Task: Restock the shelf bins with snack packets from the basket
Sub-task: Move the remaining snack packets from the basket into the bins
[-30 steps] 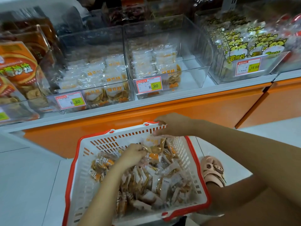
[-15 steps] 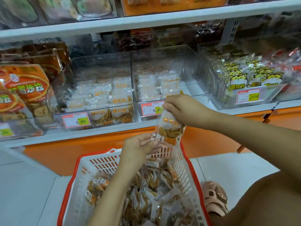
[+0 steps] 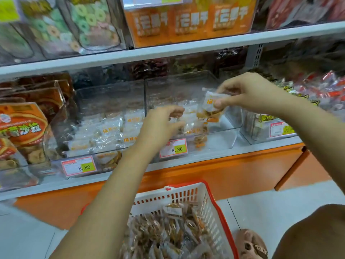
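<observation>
Right hand [image 3: 248, 92] and left hand [image 3: 160, 124] raised from basket [image 3: 214, 212]; packet [image 3: 210, 107] now over clear rigid bin [image 3: 229, 131].
Right pinches crinkly film packet, orange print; left blurred, fingers curved, grasp cannot be told. Basket white slotted plastic, red rim. Tag [image 3: 173, 148] reads 8.80.

Right hand [image 3: 248, 94] pinches a snack packet [image 3: 210, 107] over the clear bin [image 3: 214, 141].

Soft, even, fairly bright light left only faint shadows. Pale glare filmed the walls of the clear bin [image 3: 177, 85]. In front of that bin the left grip [image 3: 160, 124] was motion-smeared. The shelf board [image 3: 186, 49] above the bin bowed, and goods behind it looked soft.
</observation>
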`<state>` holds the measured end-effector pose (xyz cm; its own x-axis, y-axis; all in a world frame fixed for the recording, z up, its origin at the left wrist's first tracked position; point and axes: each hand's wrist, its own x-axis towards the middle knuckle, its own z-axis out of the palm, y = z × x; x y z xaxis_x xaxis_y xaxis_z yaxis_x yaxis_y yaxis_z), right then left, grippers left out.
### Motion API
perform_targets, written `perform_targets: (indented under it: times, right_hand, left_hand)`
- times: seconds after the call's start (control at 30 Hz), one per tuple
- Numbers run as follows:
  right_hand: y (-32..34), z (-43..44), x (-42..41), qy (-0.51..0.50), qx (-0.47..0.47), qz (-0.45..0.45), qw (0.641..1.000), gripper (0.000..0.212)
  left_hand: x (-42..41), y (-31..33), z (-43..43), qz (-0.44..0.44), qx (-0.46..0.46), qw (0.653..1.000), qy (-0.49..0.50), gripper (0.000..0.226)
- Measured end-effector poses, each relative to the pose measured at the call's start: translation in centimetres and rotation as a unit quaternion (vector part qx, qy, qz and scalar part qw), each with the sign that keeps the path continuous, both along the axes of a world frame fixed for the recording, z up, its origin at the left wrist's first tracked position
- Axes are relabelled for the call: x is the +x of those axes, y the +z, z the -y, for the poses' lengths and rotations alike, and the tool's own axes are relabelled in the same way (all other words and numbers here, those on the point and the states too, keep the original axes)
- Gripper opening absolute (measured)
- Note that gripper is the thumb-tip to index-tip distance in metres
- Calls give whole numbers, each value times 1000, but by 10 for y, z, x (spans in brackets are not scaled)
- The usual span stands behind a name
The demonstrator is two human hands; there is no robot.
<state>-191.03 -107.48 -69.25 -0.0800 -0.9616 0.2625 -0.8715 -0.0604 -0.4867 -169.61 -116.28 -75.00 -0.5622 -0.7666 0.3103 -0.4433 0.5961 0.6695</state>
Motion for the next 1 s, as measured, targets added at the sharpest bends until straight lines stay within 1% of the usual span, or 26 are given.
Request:
perform_targets:
  times: [0.07, 0.1, 0.13, 0.2, 0.33, 0.4, 0.53, 0.6, 0.67, 0.8, 0.87, 0.93, 1.0]
  right_hand:
    - [-5, 5, -3, -13, 28, -40, 999, 18]
    - [-8, 8, -1, -11, 45, -52, 998, 20]
    - [-12, 12, 1, -7, 59, -63, 996, 23]
    - [-20, 20, 5, -1, 83, -86, 993, 29]
    - [-37, 35, 9, 14, 177, -93, 980, 35]
    - [-41, 42, 11, 18, 220, -82, 972, 33]
    - [-47, 56, 14, 9, 249, -15, 968, 29]
    - [-52, 61, 17, 0, 251, -13, 968, 29]
    - [-57, 62, 22, -11, 242, -35, 970, 28]
    - [-61, 59, 28, -37, 214, -70, 974, 26]
    - [-61, 55, 30, -58, 195, -109, 973, 22]
    - [-59, 48, 32, -83, 141, -134, 977, 18]
    - [-52, 36, 36, -121, 61, -118, 984, 22]
  left_hand:
    - [-14, 4, 14, 137, -66, 988, -25, 47]
    - [-21, 3, 20, 179, -70, 980, -42, 52]
    - [-28, 0, 26, 203, -60, 976, -55, 55]
    - [-39, -5, 36, 224, -49, 971, -63, 47]
    - [-50, -10, 55, 238, -46, 968, -65, 15]
    - [-53, -13, 60, 233, -47, 969, -65, 11]
    - [-52, -16, 59, 201, -48, 977, -44, 12]
    - [-50, -16, 56, 184, -48, 981, -38, 18]
    - [-47, -17, 51, 171, -45, 984, -37, 22]
    - [-38, -15, 42, 135, -21, 989, -47, 8]
    - [-32, -13, 37, 116, -26, 992, -36, 14]
    - [-22, -13, 24, 66, -33, 997, -12, 19]
    - [-6, -17, 4, -3, -45, 999, 12, 17]
